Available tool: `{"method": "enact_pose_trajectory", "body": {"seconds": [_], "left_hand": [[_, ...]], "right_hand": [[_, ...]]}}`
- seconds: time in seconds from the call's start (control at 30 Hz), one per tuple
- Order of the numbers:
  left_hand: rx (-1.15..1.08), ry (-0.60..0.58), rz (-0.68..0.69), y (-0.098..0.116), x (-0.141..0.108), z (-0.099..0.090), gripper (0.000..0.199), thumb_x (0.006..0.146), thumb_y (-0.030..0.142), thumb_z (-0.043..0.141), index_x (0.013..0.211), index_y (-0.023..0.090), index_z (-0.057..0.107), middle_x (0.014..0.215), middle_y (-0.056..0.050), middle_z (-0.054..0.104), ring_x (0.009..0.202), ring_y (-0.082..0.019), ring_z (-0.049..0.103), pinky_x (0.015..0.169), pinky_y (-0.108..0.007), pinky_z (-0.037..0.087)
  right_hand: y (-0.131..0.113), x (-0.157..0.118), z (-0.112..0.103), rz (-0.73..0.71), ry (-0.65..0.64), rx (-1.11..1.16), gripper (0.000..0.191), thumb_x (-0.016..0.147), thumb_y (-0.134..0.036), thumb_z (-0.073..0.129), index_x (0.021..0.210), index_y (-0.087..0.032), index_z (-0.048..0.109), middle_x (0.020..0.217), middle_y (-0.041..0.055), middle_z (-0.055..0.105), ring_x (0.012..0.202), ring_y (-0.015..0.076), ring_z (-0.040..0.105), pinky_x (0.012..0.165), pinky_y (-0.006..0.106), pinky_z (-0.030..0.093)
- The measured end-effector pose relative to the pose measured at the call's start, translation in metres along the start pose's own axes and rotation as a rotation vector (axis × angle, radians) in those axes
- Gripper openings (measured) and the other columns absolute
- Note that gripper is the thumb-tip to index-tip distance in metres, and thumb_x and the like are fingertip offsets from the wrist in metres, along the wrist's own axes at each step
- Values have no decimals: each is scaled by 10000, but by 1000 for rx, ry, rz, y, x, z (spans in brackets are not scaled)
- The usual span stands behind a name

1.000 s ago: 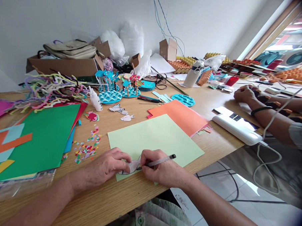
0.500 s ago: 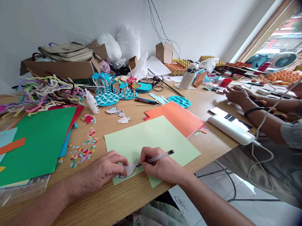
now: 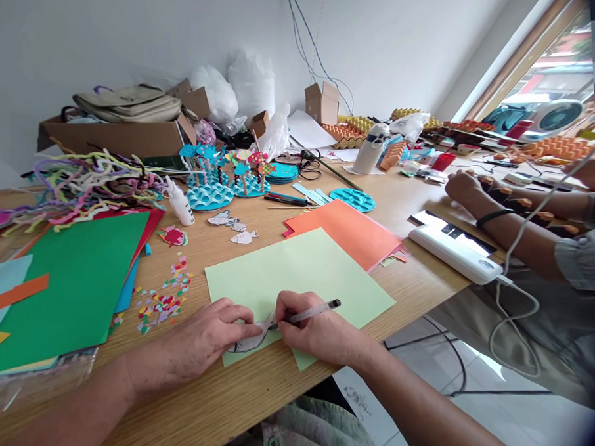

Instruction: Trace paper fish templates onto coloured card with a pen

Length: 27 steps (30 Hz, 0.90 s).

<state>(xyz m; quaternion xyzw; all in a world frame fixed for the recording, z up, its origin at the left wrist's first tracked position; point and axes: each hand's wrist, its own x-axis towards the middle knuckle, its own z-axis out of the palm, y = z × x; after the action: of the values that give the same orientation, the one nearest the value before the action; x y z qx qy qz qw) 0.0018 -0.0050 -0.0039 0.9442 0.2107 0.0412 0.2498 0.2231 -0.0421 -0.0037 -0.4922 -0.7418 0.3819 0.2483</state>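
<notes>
A white paper fish cutout [image 3: 251, 341] lies on a sheet of light green paper [image 3: 264, 267], near the sheet's front edge. The fingertips of my left hand [image 3: 211, 335] press the fish down close to its tail, hiding part of it. In my right hand [image 3: 314, 327], closed in a writing grip, is a pen [image 3: 315, 311], its capped-looking dark end pointing right. The pen's tip meets the green paper beside the fish's tail, mostly hidden by my fingers. More white fish cutouts [image 3: 244, 237] and a red paper fish [image 3: 173, 235] lie beyond the sheet.
Orange paper [image 3: 344, 231] lies behind the green sheet. At left are coloured sheets [image 3: 78, 285], paper scraps [image 3: 163, 301], a glue bottle [image 3: 179, 203] and pipe cleaners [image 3: 98, 182]. A white power bank-like device [image 3: 454, 254] and a co-worker's hand [image 3: 466, 188] are at right.
My left fingers have shifted slightly right along the fish toward its tail. My right hand and pen have barely moved. The co-worker's hand at right has drawn its fingers in.
</notes>
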Motion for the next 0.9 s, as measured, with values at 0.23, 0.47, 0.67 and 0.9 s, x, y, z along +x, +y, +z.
{"method": "enact_pose_trajectory", "body": {"seconds": [0.23,0.47,0.67,0.9], "left_hand": [[60,-60,-49,8,3,-6,497,852,2,361,1201,329,493,1102,-6,529,988,-173,476,846,-267,398],[83,-77,-92,13,4,-8,544,816,-40,361,1193,331,490,1102,-2,526,981,-172,475,835,-265,392],[76,-92,-92,12,4,-8,504,837,-19,355,1177,326,494,1114,3,516,999,-174,457,862,-273,369],[84,-90,-79,10,5,-5,575,794,-58,366,1197,339,470,1111,1,509,991,-169,464,848,-263,373]], "right_hand": [[-3,0,-2,12,-2,5,98,652,-96,465,667,-189,492,556,-59,478,494,65,391,452,165,297],[0,-2,-2,-5,14,22,95,653,-95,470,665,-187,493,555,-62,475,493,63,383,454,161,295],[-1,-6,-5,2,21,34,105,650,-88,464,669,-187,494,556,-61,478,487,62,376,453,160,298],[-1,-11,-10,27,15,16,115,641,-71,458,647,-185,477,535,-66,457,482,61,369,448,159,296]]}}
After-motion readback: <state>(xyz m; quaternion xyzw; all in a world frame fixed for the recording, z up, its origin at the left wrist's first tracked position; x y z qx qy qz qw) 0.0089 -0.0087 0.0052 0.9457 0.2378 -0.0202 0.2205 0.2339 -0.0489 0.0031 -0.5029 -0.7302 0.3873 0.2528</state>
